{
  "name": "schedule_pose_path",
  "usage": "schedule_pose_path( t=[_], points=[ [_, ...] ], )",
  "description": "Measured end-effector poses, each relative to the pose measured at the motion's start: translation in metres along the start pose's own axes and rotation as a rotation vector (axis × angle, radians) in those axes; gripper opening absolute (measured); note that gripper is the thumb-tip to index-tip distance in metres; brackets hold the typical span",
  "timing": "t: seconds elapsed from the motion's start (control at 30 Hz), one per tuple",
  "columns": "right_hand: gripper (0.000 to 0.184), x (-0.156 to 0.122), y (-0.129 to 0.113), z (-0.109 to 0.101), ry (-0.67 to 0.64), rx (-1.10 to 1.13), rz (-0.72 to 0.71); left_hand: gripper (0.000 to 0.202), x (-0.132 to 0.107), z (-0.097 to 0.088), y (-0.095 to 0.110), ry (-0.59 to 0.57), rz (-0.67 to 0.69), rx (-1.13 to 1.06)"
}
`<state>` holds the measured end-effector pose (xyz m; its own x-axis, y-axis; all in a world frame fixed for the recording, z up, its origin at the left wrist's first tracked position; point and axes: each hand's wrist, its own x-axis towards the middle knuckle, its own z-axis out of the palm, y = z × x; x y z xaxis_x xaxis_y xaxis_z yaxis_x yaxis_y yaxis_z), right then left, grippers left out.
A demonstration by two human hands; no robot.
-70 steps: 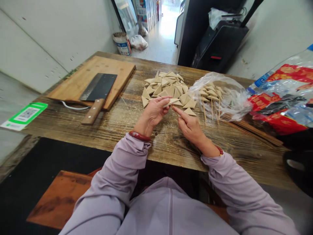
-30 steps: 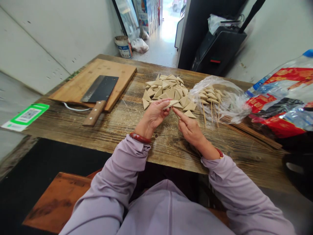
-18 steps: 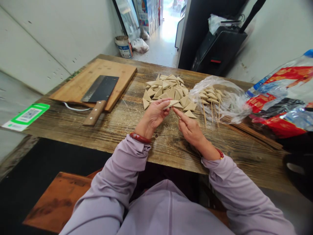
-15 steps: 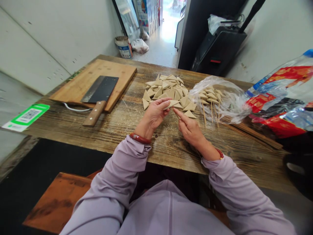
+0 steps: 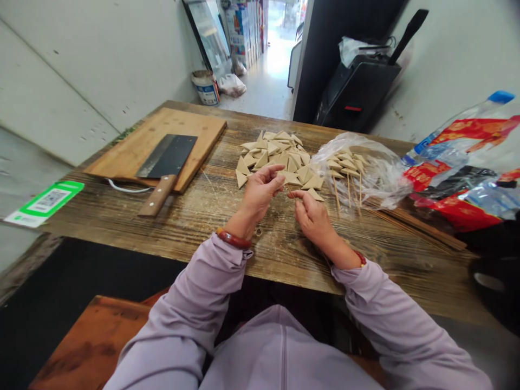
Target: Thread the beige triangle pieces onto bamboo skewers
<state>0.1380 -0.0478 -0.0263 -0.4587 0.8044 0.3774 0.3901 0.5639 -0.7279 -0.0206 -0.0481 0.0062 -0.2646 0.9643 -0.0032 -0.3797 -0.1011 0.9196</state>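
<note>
My left hand (image 5: 260, 189) is over the wooden table with thumb and fingers brought together. Whatever it pinches, if anything, does not show clearly against the pieces behind it. Close by on the right, my right hand (image 5: 313, 216) is curled, its index finger bent towards the left hand; what lies in its grip is hidden. Just beyond both hands spreads a pile of beige folded triangular pieces (image 5: 280, 151). One single triangular piece (image 5: 315, 195) lies beside my right hand. Further right, thin sticks (image 5: 348, 189) protrude from similar pieces (image 5: 345, 162) in a clear plastic bag (image 5: 382, 160).
On the left, a cleaver (image 5: 168, 157) rests on a wooden cutting board (image 5: 203, 127), its handle over the near edge. A green-framed code card (image 5: 49, 201) is at the table's left edge. Long thin sticks (image 5: 418, 225) and red-labelled bottle packaging (image 5: 467, 179) occupy the right.
The beige triangular piece seen between my left fingers earlier no longer shows there distinctly. My hands have drawn slightly apart, and the right index finger has bent. The view has shifted a little.
</note>
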Motion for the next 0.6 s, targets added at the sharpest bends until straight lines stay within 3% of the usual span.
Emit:
schedule_pose_path(
  t=[0.4,0.6],
  points=[
    [0.02,0.0031,0.0016,-0.0003,0.038,-0.016,0.03,0.038,-0.0039,0.0023,0.004,-0.06,-0.04,-0.007],
    [0.019,0.0046,0.0002,-0.0024,0.036,0.009,0.033,0.031,-0.0025,-0.0003,0.0037,-0.086,-0.096,-0.001]
  ],
)
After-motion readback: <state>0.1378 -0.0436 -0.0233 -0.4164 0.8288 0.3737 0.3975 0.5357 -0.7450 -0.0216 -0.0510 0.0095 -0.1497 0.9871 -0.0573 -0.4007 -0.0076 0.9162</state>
